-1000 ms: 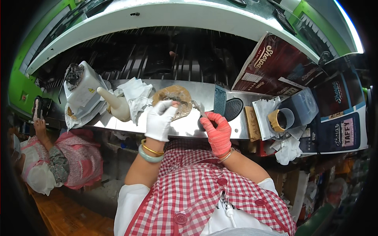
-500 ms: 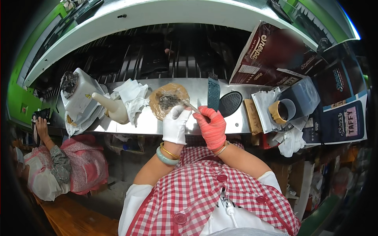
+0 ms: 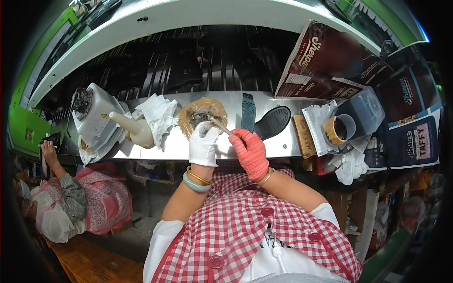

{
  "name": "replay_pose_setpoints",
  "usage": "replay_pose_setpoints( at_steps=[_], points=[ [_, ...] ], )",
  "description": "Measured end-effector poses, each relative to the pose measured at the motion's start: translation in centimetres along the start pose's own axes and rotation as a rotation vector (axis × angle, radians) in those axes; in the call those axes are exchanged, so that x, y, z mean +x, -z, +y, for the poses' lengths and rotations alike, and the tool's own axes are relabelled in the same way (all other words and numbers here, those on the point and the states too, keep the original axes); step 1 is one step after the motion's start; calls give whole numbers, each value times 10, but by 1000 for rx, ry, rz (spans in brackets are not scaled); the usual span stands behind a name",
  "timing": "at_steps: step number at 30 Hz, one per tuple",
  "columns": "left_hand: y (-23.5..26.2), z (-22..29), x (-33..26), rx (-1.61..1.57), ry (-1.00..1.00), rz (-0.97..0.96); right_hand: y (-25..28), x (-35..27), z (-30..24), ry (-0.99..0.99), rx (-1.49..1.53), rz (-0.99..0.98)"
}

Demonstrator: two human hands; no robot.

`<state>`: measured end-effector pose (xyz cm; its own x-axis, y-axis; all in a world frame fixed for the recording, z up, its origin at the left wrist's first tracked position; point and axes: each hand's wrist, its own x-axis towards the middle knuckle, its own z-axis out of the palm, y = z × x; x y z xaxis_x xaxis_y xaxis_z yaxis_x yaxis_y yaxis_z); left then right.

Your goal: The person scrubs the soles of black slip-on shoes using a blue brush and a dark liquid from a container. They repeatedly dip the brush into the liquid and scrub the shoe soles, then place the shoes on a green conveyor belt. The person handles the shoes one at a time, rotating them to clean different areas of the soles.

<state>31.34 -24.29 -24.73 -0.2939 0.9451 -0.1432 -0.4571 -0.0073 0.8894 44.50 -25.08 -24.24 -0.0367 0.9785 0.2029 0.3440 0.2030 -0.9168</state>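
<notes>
My right hand (image 3: pixel 251 153), in a red glove, closes on a thin light-brown stick (image 3: pixel 222 126). The stick's far end points left over a round tan pad (image 3: pixel 188 128), wrapped in clear plastic and smeared grey in the middle. Close beside that end is my left hand (image 3: pixel 203 145), white-gloved, with finger and thumb pressed together; what they pinch is too small to make out. Beyond my right hand lie a black shoe sole (image 3: pixel 275 121) and a teal textured piece (image 3: pixel 248 113), side by side on the metal ledge (image 3: pixel 231 101).
Crumpled white cloths (image 3: pixel 158 115), a cream nozzle bottle (image 3: pixel 139 132) and a white container (image 3: pixel 96 111) stand at left. A tan block (image 3: pixel 304 137), a clear cup (image 3: pixel 348 126) and printed boxes (image 3: pixel 316 63) stand at right. Dark rollers (image 3: pixel 155 63) run behind. Another person (image 3: pixel 80 198) works at far left.
Both hands have shifted slightly left with the stick, bringing its tip over the grey smear. The teal piece sits farther left, and more of the black sole shows.
</notes>
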Motion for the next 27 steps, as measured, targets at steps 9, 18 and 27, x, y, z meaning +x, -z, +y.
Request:
replay_pose_setpoints(
  at_steps=[9, 18, 27],
  points=[
    [18, -3, 10, -511, 310, -211, -2, 1, 1, 82, -102, 72],
    [17, 4, 5, 49, 22, -102, 0, 0, 1, -28, 76, -27],
    [8, 10, 1, -22, 1, -84, 0, 2, -1, -129, 157, -46]
  ],
)
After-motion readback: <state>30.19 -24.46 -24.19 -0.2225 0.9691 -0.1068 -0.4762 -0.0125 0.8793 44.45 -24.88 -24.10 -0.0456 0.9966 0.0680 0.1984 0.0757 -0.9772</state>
